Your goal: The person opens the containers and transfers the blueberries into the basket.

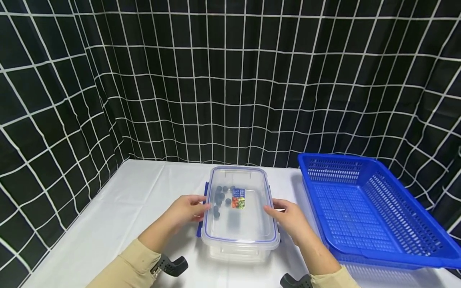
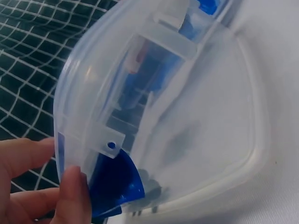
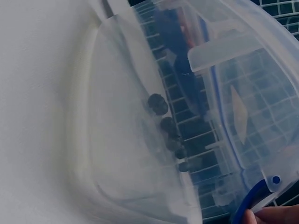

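A clear plastic food storage box [image 1: 237, 253] stands on the table with its blue-edged lid [image 1: 252, 226] on top. Through the lid show several small dark round balls [image 1: 218, 196], gathered toward the left side. My left hand [image 1: 185, 210] grips the box's left edge, thumb near the lid rim, with a blue latch [image 2: 114, 184] flared outward beside the fingers. At the opposite edge my right hand [image 1: 288, 216] holds on, its thumb on the lid rim. In the right wrist view its fingertips touch a blue latch [image 3: 245, 205]. Some of the fingers are hidden behind the box.
A large blue plastic basket [image 1: 349, 216] stands on the right, close to my right forearm. White cloth covers the table [image 1: 144, 188]. Black curtains with a white grid [image 1: 230, 80] hang behind the table and at its sides.
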### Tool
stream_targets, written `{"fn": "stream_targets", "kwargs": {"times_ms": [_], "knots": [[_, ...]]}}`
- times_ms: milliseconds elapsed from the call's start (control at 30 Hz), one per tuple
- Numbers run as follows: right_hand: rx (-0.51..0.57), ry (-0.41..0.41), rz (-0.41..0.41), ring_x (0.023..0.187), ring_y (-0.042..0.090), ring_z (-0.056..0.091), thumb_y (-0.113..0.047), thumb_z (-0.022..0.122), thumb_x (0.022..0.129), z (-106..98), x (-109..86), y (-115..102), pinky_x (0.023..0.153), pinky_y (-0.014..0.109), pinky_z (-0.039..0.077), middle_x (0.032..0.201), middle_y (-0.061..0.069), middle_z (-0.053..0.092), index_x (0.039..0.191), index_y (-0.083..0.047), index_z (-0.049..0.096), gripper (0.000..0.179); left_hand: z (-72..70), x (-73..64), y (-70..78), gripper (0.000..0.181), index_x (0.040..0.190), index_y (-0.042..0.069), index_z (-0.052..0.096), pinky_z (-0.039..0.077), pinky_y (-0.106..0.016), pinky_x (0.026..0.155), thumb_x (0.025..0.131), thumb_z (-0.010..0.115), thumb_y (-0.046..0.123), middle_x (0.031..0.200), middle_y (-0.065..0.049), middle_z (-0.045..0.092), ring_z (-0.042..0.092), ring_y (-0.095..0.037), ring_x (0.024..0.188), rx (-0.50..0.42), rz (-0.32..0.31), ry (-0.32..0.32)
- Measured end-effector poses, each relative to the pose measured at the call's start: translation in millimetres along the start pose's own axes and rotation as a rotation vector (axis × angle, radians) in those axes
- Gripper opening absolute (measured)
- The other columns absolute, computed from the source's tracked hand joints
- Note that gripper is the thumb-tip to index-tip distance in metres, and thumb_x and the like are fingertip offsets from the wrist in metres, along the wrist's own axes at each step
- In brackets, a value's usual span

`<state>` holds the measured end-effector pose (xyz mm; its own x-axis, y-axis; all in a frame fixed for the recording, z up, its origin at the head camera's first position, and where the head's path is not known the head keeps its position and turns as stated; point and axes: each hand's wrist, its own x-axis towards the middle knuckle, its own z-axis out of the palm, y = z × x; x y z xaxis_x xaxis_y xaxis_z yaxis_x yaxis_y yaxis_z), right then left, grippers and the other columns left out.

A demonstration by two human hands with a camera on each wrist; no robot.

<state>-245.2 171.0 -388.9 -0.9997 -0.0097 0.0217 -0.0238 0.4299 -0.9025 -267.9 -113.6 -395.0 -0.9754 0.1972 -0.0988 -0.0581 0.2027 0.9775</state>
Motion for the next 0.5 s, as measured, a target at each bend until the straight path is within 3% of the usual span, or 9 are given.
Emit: {"fn": "stream_targets", "kwargs": {"times_ms": [167,300,500], "knots": [[0.086,-0.005,0.010,0.091,0.019,0.057,-0.017,0.061,0.087,-4.2,-2.8,0.9,0.084,0.037,0.052,0.109,0.020,0.057,0.120,0.010,0.052,0.044,0.5,-9.8,6.3,0.031,0.106,-0.010,0.060,0.057,-0.031,0.074,0.081,0.066,0.006,0.086,-0.011,0.066,0.063,-0.016,0.073,-0.028,-0.027,-0.029],[0.130,-0.036,0.025,0.090,0.016,0.055,-0.017,0.059,0.088,-6.2,-3.3,-0.1,0.081,0.030,0.050,0.111,0.018,0.056,0.120,0.010,0.050,0.043,2.5,-12.1,11.2,0.025,0.098,-0.009,0.063,0.057,-0.030,0.074,0.080,0.067,0.006,0.083,-0.010,0.066,0.063,-0.015,0.072,-0.016,-0.039,-0.004],[0.215,-0.048,0.038,0.091,0.013,0.051,-0.017,0.054,0.091,-1.3,-3.0,1.1,0.078,0.023,0.045,0.112,0.017,0.054,0.121,0.010,0.047,0.041,2.5,-14.7,7.7,0.025,0.101,-0.008,0.058,0.056,-0.036,0.080,0.082,0.064,0.007,0.094,-0.012,0.063,0.062,-0.019,0.084,-0.023,-0.025,-0.006]]}}
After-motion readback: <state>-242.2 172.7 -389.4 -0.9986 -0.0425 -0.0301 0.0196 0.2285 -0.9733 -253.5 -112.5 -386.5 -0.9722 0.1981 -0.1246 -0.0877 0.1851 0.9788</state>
